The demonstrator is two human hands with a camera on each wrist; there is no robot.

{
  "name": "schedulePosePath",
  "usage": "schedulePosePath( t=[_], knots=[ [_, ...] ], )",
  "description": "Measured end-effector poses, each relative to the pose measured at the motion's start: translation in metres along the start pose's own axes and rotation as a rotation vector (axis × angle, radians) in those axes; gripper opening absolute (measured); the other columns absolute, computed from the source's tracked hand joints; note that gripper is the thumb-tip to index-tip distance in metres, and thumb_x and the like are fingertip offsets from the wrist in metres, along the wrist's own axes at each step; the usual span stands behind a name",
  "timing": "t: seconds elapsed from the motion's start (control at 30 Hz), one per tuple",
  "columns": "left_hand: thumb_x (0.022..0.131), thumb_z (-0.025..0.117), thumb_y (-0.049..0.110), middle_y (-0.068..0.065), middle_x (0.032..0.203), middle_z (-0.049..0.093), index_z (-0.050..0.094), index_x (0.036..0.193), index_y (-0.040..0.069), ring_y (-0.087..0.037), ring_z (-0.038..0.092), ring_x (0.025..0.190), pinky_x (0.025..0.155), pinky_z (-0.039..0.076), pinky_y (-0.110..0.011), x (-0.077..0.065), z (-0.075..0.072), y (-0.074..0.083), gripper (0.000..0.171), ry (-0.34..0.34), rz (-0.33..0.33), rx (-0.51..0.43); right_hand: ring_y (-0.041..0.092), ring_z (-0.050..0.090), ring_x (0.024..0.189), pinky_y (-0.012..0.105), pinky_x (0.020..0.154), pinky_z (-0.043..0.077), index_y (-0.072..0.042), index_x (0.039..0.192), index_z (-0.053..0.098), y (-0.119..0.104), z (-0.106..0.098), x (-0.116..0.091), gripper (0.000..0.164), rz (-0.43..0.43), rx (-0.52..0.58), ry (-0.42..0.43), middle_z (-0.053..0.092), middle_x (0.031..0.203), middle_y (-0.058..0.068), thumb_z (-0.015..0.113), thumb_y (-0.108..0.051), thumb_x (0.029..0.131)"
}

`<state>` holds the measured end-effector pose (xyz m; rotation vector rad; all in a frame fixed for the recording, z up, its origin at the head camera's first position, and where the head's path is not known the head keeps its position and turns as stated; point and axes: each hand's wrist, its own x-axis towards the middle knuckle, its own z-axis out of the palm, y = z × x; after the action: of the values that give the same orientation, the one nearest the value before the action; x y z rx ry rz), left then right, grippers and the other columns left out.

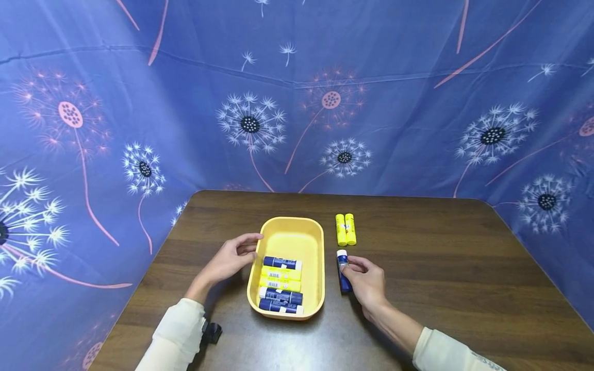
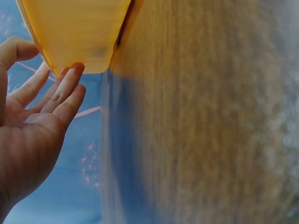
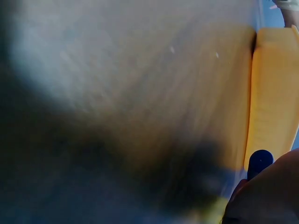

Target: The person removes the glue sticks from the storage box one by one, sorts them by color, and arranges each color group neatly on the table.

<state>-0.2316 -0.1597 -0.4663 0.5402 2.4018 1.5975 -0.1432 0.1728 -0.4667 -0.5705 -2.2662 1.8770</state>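
A yellow plastic bin stands mid-table, with several blue and yellow glue sticks lying crosswise in its near half. My left hand touches the bin's left side with loosely extended fingers; in the left wrist view those fingertips rest against its outer wall. To the right of the bin, my right hand holds a blue glue stick with a white cap between thumb and fingers. Its dark blue end shows in the right wrist view. Just beyond, two yellow glue sticks lie side by side.
The brown wooden table extends to both sides of the bin. Behind it hangs a blue cloth with a dandelion print. A small black device sits by the left wrist. Much of the right wrist view is dark and blurred.
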Motion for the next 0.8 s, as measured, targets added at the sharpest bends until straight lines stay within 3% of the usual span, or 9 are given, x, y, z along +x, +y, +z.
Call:
schedulePosePath(
  t=[0.17, 0.53, 0.8],
  knots=[
    [0.097, 0.063, 0.003, -0.022, 0.148, 0.057, 0.053, 0.146, 0.003, -0.039, 0.062, 0.132, 0.106, 0.057, -0.042, 0.002, 0.001, 0.0, 0.051, -0.024, 0.006, -0.019, 0.004, 0.064, 0.08, 0.015, 0.068, 0.053, 0.005, 0.122, 0.07, 0.005, -0.006, -0.007, 0.038, -0.002, -0.032, 0.017, 0.076, 0.097, 0.011, 0.074, -0.004, 0.086],
    [0.096, 0.063, 0.002, -0.023, 0.147, 0.058, 0.055, 0.145, 0.003, -0.04, 0.062, 0.131, 0.109, 0.054, -0.049, 0.001, -0.001, 0.001, 0.05, -0.002, 0.005, 0.003, 0.007, 0.064, 0.078, 0.017, 0.065, 0.052, 0.005, 0.124, 0.068, 0.012, -0.004, -0.016, 0.04, 0.0, -0.074, -0.004, 0.075, 0.098, 0.013, 0.076, -0.01, 0.087],
    [0.096, 0.063, 0.004, -0.022, 0.147, 0.059, 0.055, 0.146, 0.005, -0.039, 0.062, 0.131, 0.11, 0.054, -0.049, 0.0, -0.001, 0.0, 0.051, 0.002, -0.008, 0.013, 0.008, 0.063, 0.079, 0.019, 0.067, 0.05, -0.001, 0.117, 0.072, 0.013, 0.002, -0.017, 0.035, -0.038, -0.231, 0.031, 0.075, 0.097, 0.011, 0.077, -0.011, 0.084]
  ],
)
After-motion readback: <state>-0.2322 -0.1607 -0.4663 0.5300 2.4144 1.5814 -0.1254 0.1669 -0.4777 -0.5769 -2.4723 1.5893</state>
